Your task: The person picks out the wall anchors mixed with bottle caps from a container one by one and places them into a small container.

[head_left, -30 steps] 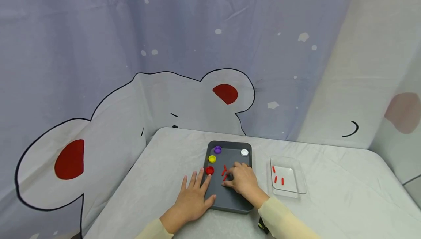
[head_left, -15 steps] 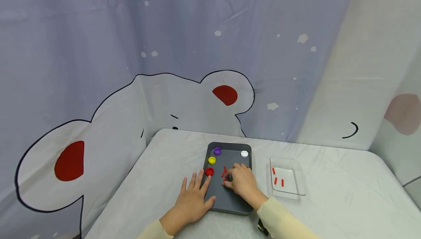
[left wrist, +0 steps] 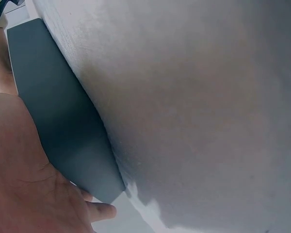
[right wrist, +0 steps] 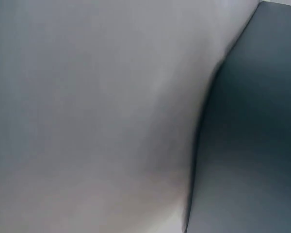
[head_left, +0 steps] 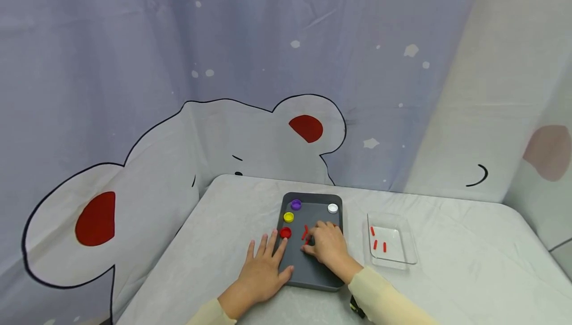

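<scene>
A dark grey tray (head_left: 315,270) lies on the table, with several small red sticks (head_left: 306,229) near its middle. Over them is my right hand (head_left: 329,246), fingers bent down, a red stick between thumb and index finger. My left hand (head_left: 261,271) lies spread with straight fingers across the tray's left edge, fingertips close to a red cap (head_left: 285,233). Yellow (head_left: 288,217) and purple (head_left: 296,204) caps sit farther up that side, a white cap (head_left: 332,208) at the far right. The left wrist view shows the palm beside the tray's side wall (left wrist: 63,107).
To the right of the tray stands a clear plastic box (head_left: 402,240) with 3 red sticks (head_left: 375,244) in it. A white cloth covers the table (head_left: 469,265). Behind it hangs a printed curtain (head_left: 380,91). A dark object (head_left: 356,307) shows by the right sleeve.
My right thumb and index finger have drawn closer around a red stick, which is now more hidden. The left hand stays in place.
</scene>
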Demonstrator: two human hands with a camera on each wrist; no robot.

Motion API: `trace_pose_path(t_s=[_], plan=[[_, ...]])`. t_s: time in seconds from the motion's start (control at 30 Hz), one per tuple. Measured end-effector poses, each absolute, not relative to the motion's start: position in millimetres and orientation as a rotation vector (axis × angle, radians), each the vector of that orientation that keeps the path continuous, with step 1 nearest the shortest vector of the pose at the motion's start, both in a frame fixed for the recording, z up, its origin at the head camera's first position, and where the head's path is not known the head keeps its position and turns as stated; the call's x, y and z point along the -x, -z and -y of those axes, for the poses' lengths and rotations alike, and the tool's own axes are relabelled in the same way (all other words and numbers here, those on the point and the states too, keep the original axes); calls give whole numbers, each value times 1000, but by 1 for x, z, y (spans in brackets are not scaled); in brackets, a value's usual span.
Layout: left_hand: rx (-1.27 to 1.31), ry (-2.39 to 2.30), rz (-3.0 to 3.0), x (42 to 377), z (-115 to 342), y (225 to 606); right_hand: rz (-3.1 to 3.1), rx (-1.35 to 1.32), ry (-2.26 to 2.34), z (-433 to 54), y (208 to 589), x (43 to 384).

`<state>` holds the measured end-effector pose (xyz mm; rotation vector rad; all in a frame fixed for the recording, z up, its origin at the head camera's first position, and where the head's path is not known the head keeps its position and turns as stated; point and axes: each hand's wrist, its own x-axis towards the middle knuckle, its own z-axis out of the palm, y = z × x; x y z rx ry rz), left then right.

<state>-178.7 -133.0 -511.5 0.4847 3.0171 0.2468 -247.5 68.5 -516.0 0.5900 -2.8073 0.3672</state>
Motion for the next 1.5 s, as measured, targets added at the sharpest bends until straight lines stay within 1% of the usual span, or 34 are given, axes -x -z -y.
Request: trace_pose_path(t_s=[0.4, 0.77, 1.5], plan=[[-479, -243, -3014, 179, 133, 512, 2778, -605, -613, -76, 508, 244], [-462, -270, -2999, 176, 132, 507, 2777, -550, -884, -92, 493, 236], [-486, -255, -3037, 178, 133, 514, 2736, -394, -1130, -132, 477, 232]])
